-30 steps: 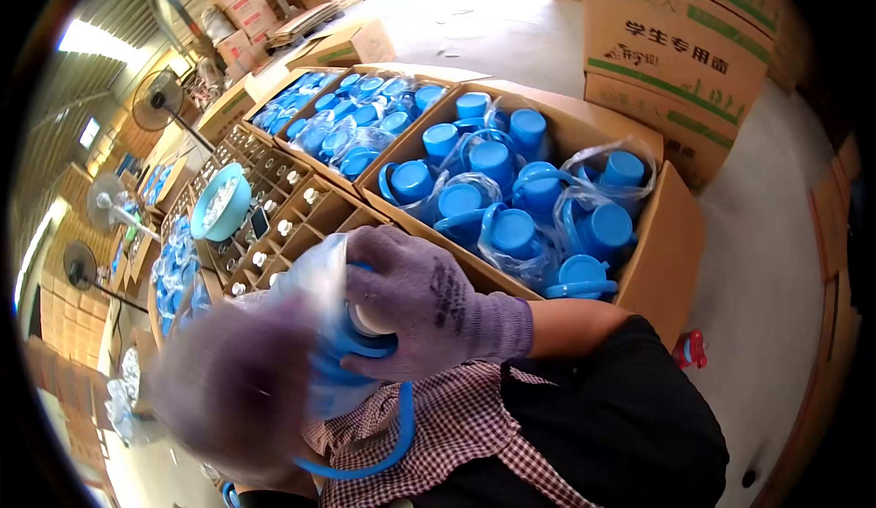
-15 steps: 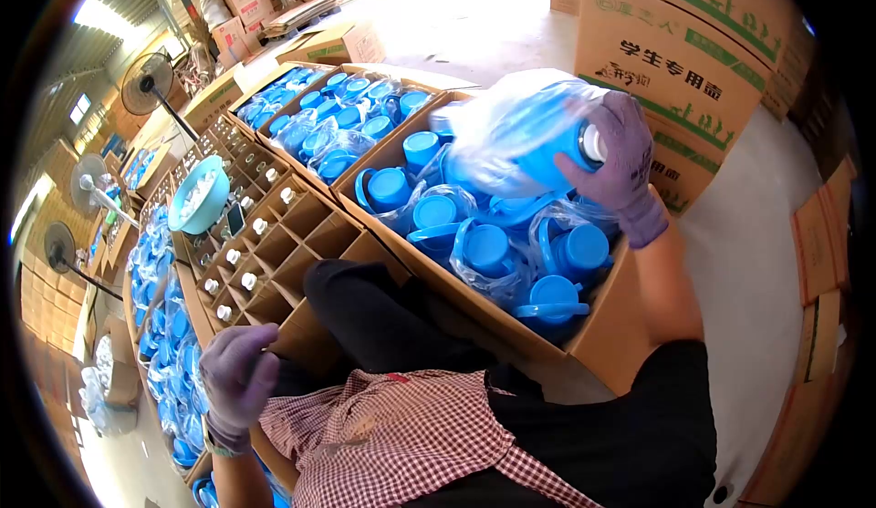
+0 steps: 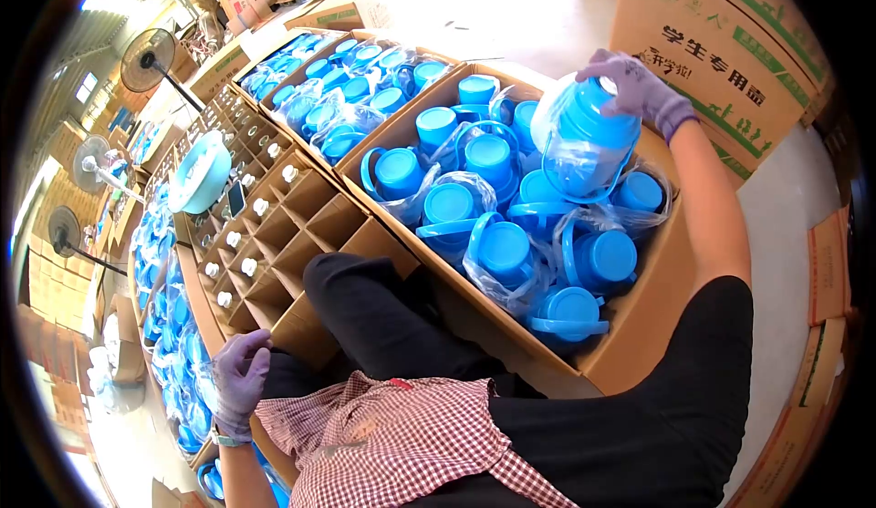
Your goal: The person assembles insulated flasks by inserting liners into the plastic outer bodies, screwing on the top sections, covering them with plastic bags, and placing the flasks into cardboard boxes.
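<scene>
My right hand point(image 3: 637, 90), in a purple glove, grips a blue thermos jug point(image 3: 584, 134) around its top, where a white part shows. The jug stands nearly upright above other jugs in an open cardboard box point(image 3: 630, 326), its handle hanging in front, with clear plastic around its lower part. Blue jugs with round lids, such as one jug point(image 3: 504, 251), fill that box, several in clear bags. My left hand point(image 3: 242, 376), gloved too, hovers near my left knee beside the divided carton point(image 3: 315, 225). Its fingers are curled in, with nothing visible in them.
White-capped bottle necks show in some cells of the divided carton. On it rest a light-blue basin point(image 3: 201, 175) and a phone point(image 3: 236, 200). More boxes of blue jugs lie behind and at left. Large printed cartons point(image 3: 721, 61) stand at right; fans point(image 3: 148, 59) stand at left.
My right hand has turned the jug from lying tilted to nearly upright and shifted it right, over the box's far corner. My left hand stays near my knee, fingers curled.
</scene>
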Tool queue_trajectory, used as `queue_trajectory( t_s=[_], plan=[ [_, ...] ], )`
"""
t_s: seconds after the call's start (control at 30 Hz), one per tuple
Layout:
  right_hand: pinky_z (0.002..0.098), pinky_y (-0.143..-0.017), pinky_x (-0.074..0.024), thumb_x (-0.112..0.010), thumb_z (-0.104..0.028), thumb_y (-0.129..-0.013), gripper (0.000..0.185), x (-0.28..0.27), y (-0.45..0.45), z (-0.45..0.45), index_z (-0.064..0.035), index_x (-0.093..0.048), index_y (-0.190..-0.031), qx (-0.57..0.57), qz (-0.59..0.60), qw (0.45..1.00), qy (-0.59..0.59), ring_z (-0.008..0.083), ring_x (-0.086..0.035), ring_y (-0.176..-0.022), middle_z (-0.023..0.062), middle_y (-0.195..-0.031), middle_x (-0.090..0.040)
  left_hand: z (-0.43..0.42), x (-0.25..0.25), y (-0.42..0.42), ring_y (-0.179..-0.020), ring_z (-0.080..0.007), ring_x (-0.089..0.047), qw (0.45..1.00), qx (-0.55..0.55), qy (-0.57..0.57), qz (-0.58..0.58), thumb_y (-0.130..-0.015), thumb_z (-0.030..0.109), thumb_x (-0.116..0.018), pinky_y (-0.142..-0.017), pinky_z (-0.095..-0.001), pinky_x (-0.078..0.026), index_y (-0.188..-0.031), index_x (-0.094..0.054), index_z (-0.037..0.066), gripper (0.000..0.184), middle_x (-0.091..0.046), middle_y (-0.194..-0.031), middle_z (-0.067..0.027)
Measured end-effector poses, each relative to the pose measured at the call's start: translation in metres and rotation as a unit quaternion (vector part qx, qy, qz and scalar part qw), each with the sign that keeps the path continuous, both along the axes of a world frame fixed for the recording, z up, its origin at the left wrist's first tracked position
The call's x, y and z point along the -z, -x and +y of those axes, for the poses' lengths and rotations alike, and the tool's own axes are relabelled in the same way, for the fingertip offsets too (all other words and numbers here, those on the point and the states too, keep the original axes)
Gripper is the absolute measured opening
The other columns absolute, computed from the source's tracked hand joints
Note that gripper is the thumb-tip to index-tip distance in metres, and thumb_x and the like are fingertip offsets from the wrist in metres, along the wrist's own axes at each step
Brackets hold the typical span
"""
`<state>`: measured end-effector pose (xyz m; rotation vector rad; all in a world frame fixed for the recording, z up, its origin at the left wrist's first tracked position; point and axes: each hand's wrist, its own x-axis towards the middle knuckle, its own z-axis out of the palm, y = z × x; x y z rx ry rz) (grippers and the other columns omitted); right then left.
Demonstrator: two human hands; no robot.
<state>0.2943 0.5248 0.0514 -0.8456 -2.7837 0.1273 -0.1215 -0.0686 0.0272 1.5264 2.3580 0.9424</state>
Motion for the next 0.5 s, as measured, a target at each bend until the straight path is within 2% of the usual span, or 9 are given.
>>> queue_trajectory(
  t_s=[0.07, 0.1, 0.2, 0.23, 0.33, 0.4, 0.43, 0.47, 0.5],
  plan=[
    [0.04, -0.1, -0.0518, -0.08, -0.011, -0.058, 0.058, -0.017, 0.017, 0.009, -0.012, -0.071, -0.115, 0.012, -0.008, 0.999, 0.043, 0.0315, -0.061, -0.112, 0.0098, -0.112, -0.062, 0.014, 0.002, -0.007, -0.083, -0.0229, -0.071, 1.0, 0.021, 0.01, 0.006, -0.091, 0.013, -0.071, -0.077, -0.0319, -0.056, -0.112, -0.072, -0.002, 0.026, -0.072, -0.093, -0.013],
    [0.0414, -0.098, -0.0547, -0.083, -0.008, -0.054, 0.062, -0.025, 0.024, 0.021, -0.0123, -0.073, -0.116, 0.037, -0.046, 0.995, 0.084, 0.0325, -0.062, -0.111, 0.0096, -0.116, -0.061, 0.02, 0.003, -0.013, -0.083, -0.0235, -0.071, 0.999, 0.032, 0.016, 0.01, -0.09, 0.012, -0.07, -0.078, -0.0321, -0.056, -0.112, -0.072, -0.002, 0.026, -0.072, -0.093, -0.0133],
    [0.042, -0.097, -0.0553, -0.086, -0.009, -0.049, 0.067, -0.045, 0.037, 0.039, -0.0117, -0.074, -0.116, 0.038, -0.161, 0.978, 0.13, 0.0326, -0.062, -0.112, 0.0091, -0.117, -0.06, 0.024, 0.009, -0.006, -0.084, -0.0252, -0.072, 0.999, 0.032, 0.038, -0.001, -0.088, 0.009, -0.07, -0.079, -0.0329, -0.056, -0.113, -0.072, -0.001, 0.027, -0.072, -0.093, -0.0139],
    [0.0425, -0.093, -0.0564, -0.088, -0.011, -0.042, 0.075, -0.038, 0.047, 0.048, -0.0124, -0.075, -0.116, 0.019, -0.2, 0.974, 0.101, 0.0333, -0.062, -0.112, 0.0086, -0.116, -0.061, 0.021, 0.011, -0.002, -0.084, -0.0253, -0.072, 0.999, 0.027, 0.042, -0.008, -0.088, 0.009, -0.07, -0.079, -0.0331, -0.056, -0.113, -0.072, -0.001, 0.027, -0.072, -0.093, -0.0139],
    [0.0415, -0.093, -0.0556, -0.089, -0.017, -0.043, 0.071, -0.002, 0.074, 0.052, -0.0167, -0.076, -0.112, -0.049, -0.22, 0.97, 0.09, 0.0324, -0.062, -0.112, 0.0076, -0.117, -0.062, 0.015, 0.006, 0.012, -0.083, -0.0233, -0.072, 0.997, 0.008, 0.074, -0.002, -0.088, 0.009, -0.07, -0.076, -0.033, -0.057, -0.113, -0.073, 0.002, 0.026, -0.072, -0.091, -0.0122],
    [0.0406, -0.093, -0.054, -0.088, -0.024, -0.049, 0.061, 0.035, 0.085, 0.039, -0.0219, -0.075, -0.109, -0.022, -0.235, 0.972, -0.001, 0.0309, -0.062, -0.11, 0.0089, -0.119, -0.063, 0.008, 0.0, 0.021, -0.081, -0.0224, -0.071, 0.996, -0.043, 0.084, -0.007, -0.088, 0.009, -0.071, -0.074, -0.0332, -0.056, -0.112, -0.074, 0.003, 0.025, -0.072, -0.09, -0.0112],
    [0.0407, -0.094, -0.0539, -0.087, -0.024, -0.051, 0.06, 0.055, 0.086, 0.037, -0.0207, -0.074, -0.11, -0.02, -0.226, 0.973, -0.035, 0.0309, -0.062, -0.111, 0.0093, -0.119, -0.063, 0.007, -0.006, 0.026, -0.078, -0.0226, -0.07, 0.995, -0.034, 0.098, 0.007, -0.088, 0.012, -0.072, -0.071, -0.0345, -0.056, -0.112, -0.074, 0.005, 0.025, -0.071, -0.088, -0.0097],
    [0.0408, -0.094, -0.0538, -0.086, -0.024, -0.053, 0.059, 0.073, 0.084, 0.039, -0.0196, -0.074, -0.111, -0.016, -0.212, 0.976, -0.042, 0.031, -0.063, -0.111, 0.0097, -0.12, -0.063, 0.001, 0.001, 0.034, -0.076, -0.0245, -0.069, 0.996, -0.003, 0.062, 0.068, -0.089, 0.016, -0.073, -0.069, -0.0356, -0.056, -0.113, -0.074, 0.007, 0.026, -0.071, -0.087, -0.0098],
    [0.041, -0.094, -0.0538, -0.085, -0.025, -0.055, 0.058, 0.095, 0.08, 0.046, -0.0185, -0.073, -0.112, -0.006, -0.202, 0.978, -0.048, 0.0311, -0.063, -0.112, 0.0102, -0.121, -0.063, -0.005, -0.001, 0.037, -0.083, -0.0247, -0.071, 0.995, -0.043, 0.088, 0.024, -0.089, 0.012, -0.072, -0.075, -0.0349, -0.057, -0.112, -0.075, 0.008, 0.024, -0.074, -0.092, -0.0103]
  ],
)
